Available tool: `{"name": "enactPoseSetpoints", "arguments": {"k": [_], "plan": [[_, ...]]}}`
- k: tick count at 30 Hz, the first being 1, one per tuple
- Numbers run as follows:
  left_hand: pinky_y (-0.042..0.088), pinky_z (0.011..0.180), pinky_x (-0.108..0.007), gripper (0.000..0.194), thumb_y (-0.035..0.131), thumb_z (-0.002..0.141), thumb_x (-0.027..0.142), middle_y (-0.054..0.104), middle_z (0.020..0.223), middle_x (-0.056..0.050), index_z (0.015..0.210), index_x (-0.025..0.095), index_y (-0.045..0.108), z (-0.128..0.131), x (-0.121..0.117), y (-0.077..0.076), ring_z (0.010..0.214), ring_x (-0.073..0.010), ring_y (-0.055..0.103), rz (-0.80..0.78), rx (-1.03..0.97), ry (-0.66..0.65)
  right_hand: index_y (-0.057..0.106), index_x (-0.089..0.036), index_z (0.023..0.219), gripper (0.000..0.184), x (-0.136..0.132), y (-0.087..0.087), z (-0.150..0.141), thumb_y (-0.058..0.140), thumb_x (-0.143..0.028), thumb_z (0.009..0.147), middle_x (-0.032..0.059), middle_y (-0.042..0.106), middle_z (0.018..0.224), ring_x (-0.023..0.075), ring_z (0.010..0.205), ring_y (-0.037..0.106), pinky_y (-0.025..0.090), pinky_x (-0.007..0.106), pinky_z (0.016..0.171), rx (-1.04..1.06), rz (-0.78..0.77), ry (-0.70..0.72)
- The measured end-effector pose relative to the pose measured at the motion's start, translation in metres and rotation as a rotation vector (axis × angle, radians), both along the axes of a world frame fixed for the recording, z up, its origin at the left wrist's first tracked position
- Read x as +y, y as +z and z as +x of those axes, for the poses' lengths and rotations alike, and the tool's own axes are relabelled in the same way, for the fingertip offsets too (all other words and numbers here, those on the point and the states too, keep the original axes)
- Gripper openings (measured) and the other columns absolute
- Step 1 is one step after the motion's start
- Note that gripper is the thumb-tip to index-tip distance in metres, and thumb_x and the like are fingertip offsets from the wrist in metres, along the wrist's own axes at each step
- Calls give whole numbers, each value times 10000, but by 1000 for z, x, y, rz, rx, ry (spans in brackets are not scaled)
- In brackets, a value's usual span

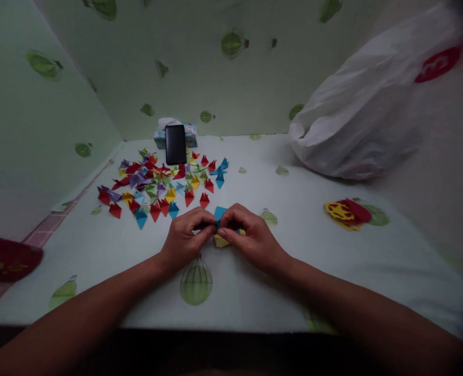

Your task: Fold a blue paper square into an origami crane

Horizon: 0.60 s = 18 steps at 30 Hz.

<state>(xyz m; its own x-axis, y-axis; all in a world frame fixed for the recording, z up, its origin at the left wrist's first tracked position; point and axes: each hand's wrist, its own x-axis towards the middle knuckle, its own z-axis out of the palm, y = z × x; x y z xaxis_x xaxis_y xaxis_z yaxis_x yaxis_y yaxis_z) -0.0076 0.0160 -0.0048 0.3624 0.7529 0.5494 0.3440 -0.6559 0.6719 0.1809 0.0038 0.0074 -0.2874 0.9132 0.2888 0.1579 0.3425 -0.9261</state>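
Observation:
A small piece of blue paper (220, 212) is pinched between my two hands above the front middle of the table. My left hand (187, 234) closes thumb and forefinger at its left side. My right hand (251, 234) meets it there with thumb and forefinger, and its curled fingers hide part of the paper. Just under the hands shows some yellow paper (220, 242), mostly covered. Beyond my left hand spreads a pile of folded paper cranes (161, 189) in red, blue, yellow, green and purple.
Behind the cranes a black phone (175, 145) leans against a tissue box (191, 134). Yellow and red cut-paper pieces (347, 211) lie to the right. A white plastic bag (349, 109) bulges over the back right. Something dark red (10, 257) sits at the left edge.

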Motion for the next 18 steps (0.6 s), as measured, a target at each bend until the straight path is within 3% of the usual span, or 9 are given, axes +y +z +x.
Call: {"name": "enactPoseSetpoints", "arguments": {"k": [10,18], "plan": [[475,622,-212,126,649,866,39,646,754,-5,834,161,658,0,-2,-1,676,-111,612,66,49,30,629,-174,834,112,-2,-5,0,574,-243,903,3,628,715,134,647,581,467,291,651,22,-110,48],[492,623,-227,124,642,866,47,644,745,-7,826,164,657,1,-3,-1,675,-119,619,67,68,33,625,-181,793,113,-3,-3,0,564,-198,887,-4,625,694,126,643,552,435,278,632,-55,-37,14]]}}
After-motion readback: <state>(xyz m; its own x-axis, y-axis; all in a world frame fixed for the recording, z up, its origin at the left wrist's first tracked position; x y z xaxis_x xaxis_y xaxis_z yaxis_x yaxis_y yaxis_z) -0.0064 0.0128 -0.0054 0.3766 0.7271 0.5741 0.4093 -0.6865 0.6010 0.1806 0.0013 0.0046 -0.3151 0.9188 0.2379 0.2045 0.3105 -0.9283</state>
